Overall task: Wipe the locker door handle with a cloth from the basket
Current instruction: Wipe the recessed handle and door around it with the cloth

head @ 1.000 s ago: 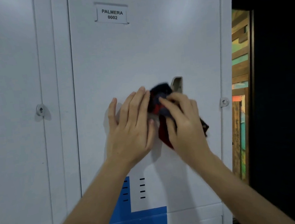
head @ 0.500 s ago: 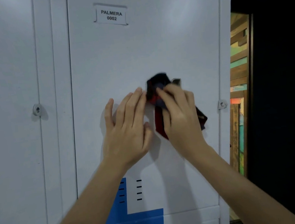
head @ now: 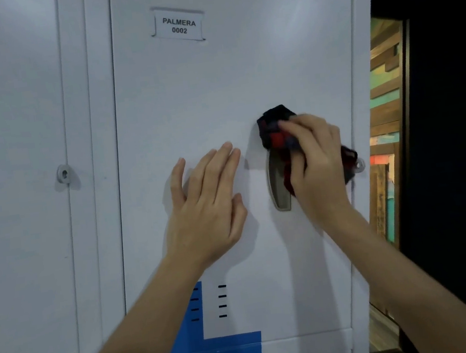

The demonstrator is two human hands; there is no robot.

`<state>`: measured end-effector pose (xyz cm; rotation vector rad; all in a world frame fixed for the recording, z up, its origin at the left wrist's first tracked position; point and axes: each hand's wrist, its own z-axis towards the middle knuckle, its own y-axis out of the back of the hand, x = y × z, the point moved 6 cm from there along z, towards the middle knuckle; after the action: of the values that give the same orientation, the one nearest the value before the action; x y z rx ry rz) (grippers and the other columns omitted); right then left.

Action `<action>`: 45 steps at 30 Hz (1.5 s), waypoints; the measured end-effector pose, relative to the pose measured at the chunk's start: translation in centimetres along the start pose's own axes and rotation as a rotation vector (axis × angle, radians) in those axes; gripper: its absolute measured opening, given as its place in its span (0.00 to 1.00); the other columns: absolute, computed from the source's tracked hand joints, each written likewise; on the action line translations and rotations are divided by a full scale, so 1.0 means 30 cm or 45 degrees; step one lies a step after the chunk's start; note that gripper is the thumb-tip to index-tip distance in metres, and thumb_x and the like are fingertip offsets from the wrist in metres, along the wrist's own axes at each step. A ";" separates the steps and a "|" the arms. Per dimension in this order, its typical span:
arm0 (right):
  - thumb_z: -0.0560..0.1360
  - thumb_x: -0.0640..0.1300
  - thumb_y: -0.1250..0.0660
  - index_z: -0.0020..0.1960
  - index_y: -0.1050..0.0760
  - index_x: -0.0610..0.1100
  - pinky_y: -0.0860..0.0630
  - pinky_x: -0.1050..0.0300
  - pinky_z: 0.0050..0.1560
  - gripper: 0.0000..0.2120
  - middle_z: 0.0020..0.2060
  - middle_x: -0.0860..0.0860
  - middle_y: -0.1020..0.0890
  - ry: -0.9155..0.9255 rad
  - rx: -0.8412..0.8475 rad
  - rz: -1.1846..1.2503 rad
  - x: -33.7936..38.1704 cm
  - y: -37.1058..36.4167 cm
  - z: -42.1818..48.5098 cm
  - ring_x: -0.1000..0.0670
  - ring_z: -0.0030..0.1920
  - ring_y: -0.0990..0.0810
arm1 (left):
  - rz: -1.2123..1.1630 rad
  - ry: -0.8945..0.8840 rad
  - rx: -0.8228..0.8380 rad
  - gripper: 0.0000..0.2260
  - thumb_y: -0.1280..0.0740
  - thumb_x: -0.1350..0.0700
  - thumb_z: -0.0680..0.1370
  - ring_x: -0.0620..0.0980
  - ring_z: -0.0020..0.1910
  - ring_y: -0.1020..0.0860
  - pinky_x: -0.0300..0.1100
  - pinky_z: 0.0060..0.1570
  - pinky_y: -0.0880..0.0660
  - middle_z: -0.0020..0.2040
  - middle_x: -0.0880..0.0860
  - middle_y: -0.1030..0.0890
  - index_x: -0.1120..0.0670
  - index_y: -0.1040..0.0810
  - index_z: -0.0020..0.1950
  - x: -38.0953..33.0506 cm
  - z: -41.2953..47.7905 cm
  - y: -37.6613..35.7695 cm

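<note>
Dark cloth [head: 277, 129] pressed on handle [head: 278, 182] by right hand [head: 316, 163]

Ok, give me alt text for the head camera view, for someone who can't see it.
A person's right hand holds a dark red-and-blue cloth against the top of a grey handle on a white locker door, while the left hand lies flat on the door beside it. A label above reads PALMERA 0002.
</note>
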<state>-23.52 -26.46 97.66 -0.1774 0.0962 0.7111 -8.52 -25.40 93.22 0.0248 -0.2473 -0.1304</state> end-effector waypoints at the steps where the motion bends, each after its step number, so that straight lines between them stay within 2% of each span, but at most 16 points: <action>1: 0.75 0.34 0.45 0.57 0.24 0.33 0.36 0.64 0.60 0.15 0.53 0.37 0.22 -0.005 -0.003 0.012 0.001 -0.007 0.027 0.46 0.55 0.31 | 0.001 0.000 0.000 0.25 0.45 0.54 0.76 0.52 0.68 0.35 0.53 0.71 0.52 0.70 0.57 0.30 0.59 0.37 0.72 0.000 0.000 0.001; 4: 0.76 0.34 0.45 0.57 0.24 0.33 0.39 0.67 0.63 0.15 0.54 0.38 0.22 0.076 0.074 0.007 0.007 -0.007 0.015 0.45 0.56 0.31 | 0.005 -0.001 0.012 0.25 0.45 0.54 0.76 0.52 0.68 0.36 0.53 0.71 0.51 0.70 0.57 0.31 0.59 0.38 0.72 0.000 -0.002 -0.001; 6: 0.79 0.37 0.47 0.57 0.23 0.33 0.39 0.64 0.64 0.15 0.54 0.37 0.22 0.199 0.160 0.007 0.018 0.004 -0.034 0.44 0.56 0.31 | 0.015 0.001 0.017 0.25 0.45 0.54 0.76 0.52 0.68 0.36 0.53 0.71 0.51 0.70 0.57 0.31 0.59 0.37 0.72 0.000 -0.002 -0.001; 8: 0.83 0.42 0.51 0.56 0.23 0.32 0.37 0.61 0.63 0.21 0.53 0.37 0.21 0.318 0.237 0.003 0.033 0.017 -0.086 0.43 0.56 0.30 | 0.016 0.007 0.023 0.24 0.45 0.53 0.76 0.52 0.68 0.36 0.53 0.71 0.51 0.70 0.57 0.31 0.59 0.36 0.72 0.001 -0.004 -0.002; 10: 0.83 0.44 0.52 0.56 0.23 0.32 0.36 0.61 0.63 0.22 0.53 0.37 0.21 0.350 0.256 0.015 0.028 0.028 -0.075 0.44 0.55 0.30 | 0.020 0.010 0.022 0.24 0.45 0.53 0.76 0.52 0.68 0.36 0.53 0.71 0.51 0.70 0.57 0.31 0.59 0.35 0.72 0.001 -0.006 -0.001; 14: 0.77 0.35 0.43 0.55 0.23 0.32 0.35 0.64 0.60 0.13 0.52 0.36 0.22 0.263 0.161 0.030 0.010 0.013 0.059 0.45 0.54 0.31 | 0.021 0.015 0.020 0.25 0.45 0.53 0.75 0.52 0.68 0.35 0.53 0.71 0.50 0.69 0.57 0.30 0.60 0.35 0.71 0.000 -0.002 -0.001; 18: 0.76 0.32 0.39 0.55 0.22 0.32 0.30 0.56 0.55 0.11 0.52 0.38 0.21 0.588 0.319 -0.052 0.037 -0.019 0.064 0.44 0.53 0.30 | 0.022 0.018 0.022 0.25 0.45 0.53 0.76 0.52 0.68 0.35 0.53 0.71 0.49 0.70 0.56 0.30 0.60 0.35 0.72 0.001 0.000 0.000; 19: 0.78 0.34 0.42 0.56 0.23 0.32 0.30 0.56 0.54 0.12 0.52 0.38 0.21 0.590 0.328 -0.050 0.025 -0.009 0.065 0.44 0.53 0.30 | 0.024 0.018 0.026 0.25 0.45 0.53 0.76 0.52 0.68 0.35 0.53 0.71 0.50 0.70 0.56 0.30 0.59 0.36 0.72 0.002 -0.001 0.000; 21: 0.78 0.37 0.46 0.56 0.23 0.32 0.31 0.57 0.54 0.16 0.52 0.37 0.21 0.441 0.298 -0.035 -0.015 0.018 0.082 0.44 0.53 0.30 | 0.032 0.017 0.027 0.25 0.44 0.53 0.76 0.52 0.68 0.35 0.53 0.71 0.50 0.70 0.57 0.31 0.59 0.35 0.72 0.001 -0.001 0.000; 24: 0.75 0.35 0.46 0.56 0.23 0.31 0.33 0.59 0.54 0.17 0.51 0.37 0.21 0.275 0.227 -0.022 -0.029 0.030 0.087 0.44 0.52 0.30 | 0.035 0.009 0.021 0.25 0.44 0.53 0.75 0.52 0.68 0.35 0.53 0.71 0.49 0.69 0.56 0.30 0.59 0.35 0.71 -0.001 -0.003 0.000; 29: 0.74 0.32 0.37 0.57 0.23 0.33 0.30 0.55 0.54 0.13 0.53 0.40 0.20 0.543 0.362 -0.078 0.033 -0.011 0.054 0.44 0.54 0.30 | 0.045 0.008 0.006 0.25 0.44 0.53 0.76 0.52 0.68 0.34 0.53 0.71 0.49 0.69 0.56 0.30 0.60 0.34 0.71 0.001 0.000 0.002; 33: 0.76 0.35 0.41 0.58 0.24 0.32 0.31 0.55 0.53 0.14 0.54 0.39 0.21 0.425 0.352 -0.148 0.011 0.038 -0.011 0.44 0.53 0.30 | 0.026 0.004 0.015 0.25 0.44 0.53 0.75 0.52 0.68 0.35 0.53 0.71 0.50 0.69 0.57 0.30 0.59 0.35 0.71 -0.002 0.002 0.002; 37: 0.72 0.30 0.35 0.53 0.22 0.31 0.31 0.54 0.56 0.10 0.54 0.39 0.21 0.439 0.418 -0.344 0.052 0.030 -0.169 0.42 0.50 0.29 | 0.039 0.000 0.020 0.24 0.44 0.53 0.75 0.52 0.68 0.35 0.53 0.71 0.50 0.69 0.57 0.30 0.60 0.34 0.71 -0.001 -0.002 0.001; 40: 0.69 0.29 0.35 0.49 0.22 0.33 0.30 0.52 0.51 0.09 0.53 0.39 0.21 0.385 0.553 -0.475 0.077 0.017 -0.186 0.41 0.46 0.26 | 0.041 -0.002 0.008 0.24 0.44 0.53 0.75 0.52 0.67 0.35 0.52 0.71 0.50 0.69 0.56 0.30 0.60 0.33 0.70 -0.003 -0.001 0.003; 43: 0.65 0.31 0.33 0.41 0.24 0.36 0.28 0.51 0.41 0.06 0.48 0.40 0.22 0.369 0.642 -0.587 0.105 0.029 -0.130 0.42 0.40 0.26 | 0.036 -0.006 0.003 0.24 0.44 0.53 0.75 0.52 0.68 0.35 0.53 0.71 0.50 0.69 0.56 0.30 0.60 0.33 0.70 -0.003 -0.001 0.004; 45: 0.62 0.34 0.32 0.37 0.25 0.38 0.30 0.50 0.37 0.05 0.43 0.42 0.25 0.375 0.727 -0.635 0.111 0.043 -0.098 0.43 0.37 0.28 | 0.031 -0.011 -0.003 0.24 0.44 0.53 0.75 0.52 0.68 0.35 0.53 0.71 0.50 0.69 0.56 0.30 0.60 0.33 0.70 -0.003 0.000 0.004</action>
<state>-21.95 -23.94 94.13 0.2393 0.5112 0.1369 -8.58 -25.28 93.20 0.0190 -0.2559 -0.1064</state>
